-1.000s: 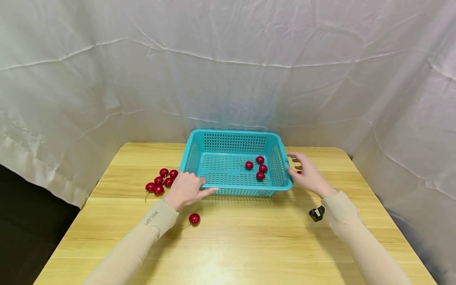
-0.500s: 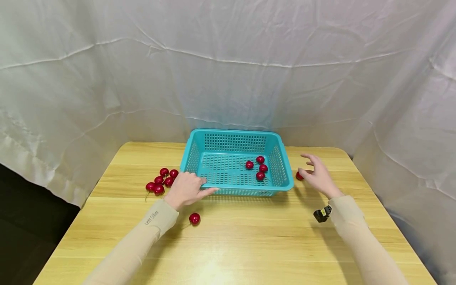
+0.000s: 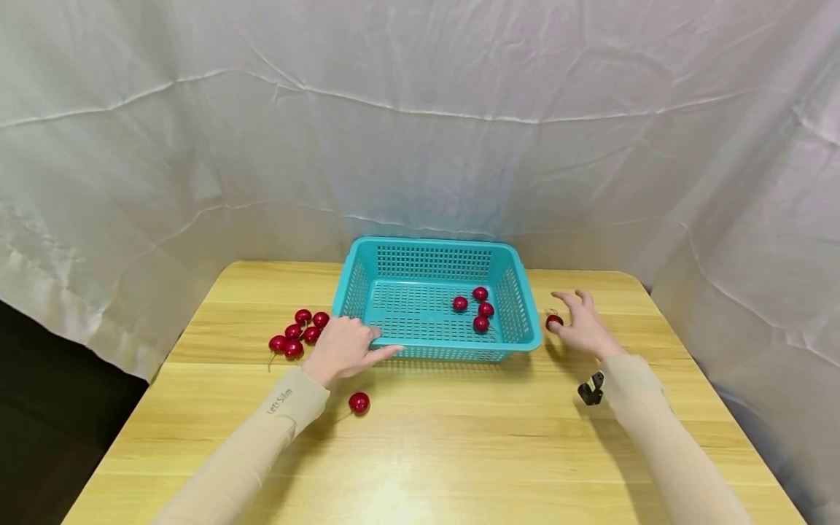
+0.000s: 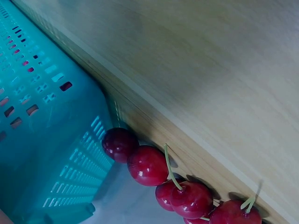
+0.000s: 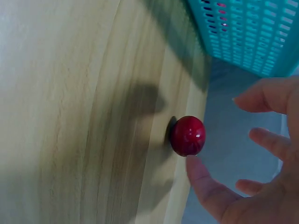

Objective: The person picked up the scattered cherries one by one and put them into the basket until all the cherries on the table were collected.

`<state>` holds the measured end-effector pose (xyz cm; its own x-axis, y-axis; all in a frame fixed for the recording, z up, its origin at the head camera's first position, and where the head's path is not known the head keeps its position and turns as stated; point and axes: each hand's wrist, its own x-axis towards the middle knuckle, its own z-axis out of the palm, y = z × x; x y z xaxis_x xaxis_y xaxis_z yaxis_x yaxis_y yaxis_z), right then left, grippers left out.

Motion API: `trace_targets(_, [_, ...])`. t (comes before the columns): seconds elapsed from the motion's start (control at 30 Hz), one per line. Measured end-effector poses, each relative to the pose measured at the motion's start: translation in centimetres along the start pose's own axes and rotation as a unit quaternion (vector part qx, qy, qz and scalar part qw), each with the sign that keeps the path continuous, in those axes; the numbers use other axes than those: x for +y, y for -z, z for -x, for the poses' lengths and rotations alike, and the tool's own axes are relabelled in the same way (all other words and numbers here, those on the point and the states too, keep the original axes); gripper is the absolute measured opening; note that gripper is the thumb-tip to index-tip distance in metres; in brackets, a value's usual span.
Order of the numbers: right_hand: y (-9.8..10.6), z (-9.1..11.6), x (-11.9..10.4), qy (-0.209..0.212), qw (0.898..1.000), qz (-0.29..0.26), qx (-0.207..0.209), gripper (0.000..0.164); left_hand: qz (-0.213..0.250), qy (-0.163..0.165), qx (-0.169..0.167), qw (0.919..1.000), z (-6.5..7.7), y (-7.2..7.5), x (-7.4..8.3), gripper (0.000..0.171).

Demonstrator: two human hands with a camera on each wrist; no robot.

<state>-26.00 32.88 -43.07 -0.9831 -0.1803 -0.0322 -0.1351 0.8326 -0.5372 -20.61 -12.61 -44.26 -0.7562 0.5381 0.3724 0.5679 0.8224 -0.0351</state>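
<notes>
A turquoise plastic basket (image 3: 459,346) stands at the back middle, with several red cherries (image 3: 480,294) in its right part. My left hand (image 3: 343,350) grips its front left corner, fingers over the rim and thumb along the front. My right hand (image 3: 582,328) is to the right of the basket, fingers spread around a single cherry (image 5: 188,135) on the table. In the right wrist view the thumb tip meets that cherry's near side, while the other fingers stand apart from it. Several more cherries (image 4: 147,165) cluster left of the basket, beside my left hand.
One cherry (image 3: 359,403) with a stem lies on the wooden table (image 3: 459,452) in front of the basket. A small black device (image 3: 590,390) shows beside the right sleeve. Pale fabric (image 3: 420,146) hangs behind the table and along its sides.
My right hand has left the basket's right side, moved rightward and spread its fingers over the lone cherry, which shows more fully now. The left hand and the basket look almost unmoved.
</notes>
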Motion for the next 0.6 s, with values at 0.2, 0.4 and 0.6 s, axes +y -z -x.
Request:
trace_targets(0.2, [-0.3,-0.7,0.3,0.007,0.999,0.036,-0.023,0.063,0.002,0.002,-0.001,1.0,0.0,-0.1,0.0,0.064])
trace_targets(0.4, [-0.7,-1.3,0.4,0.008,0.997,0.058,-0.041,0.058,0.0,0.002,-0.002,1.0,0.0,-0.1,0.0,0.063])
trace_targets(0.6, [-1.2,-1.7,0.6,0.004,0.997,0.055,-0.05,0.053,-0.003,0.001,-0.003,1.0,0.0,-0.1,0.0,0.063])
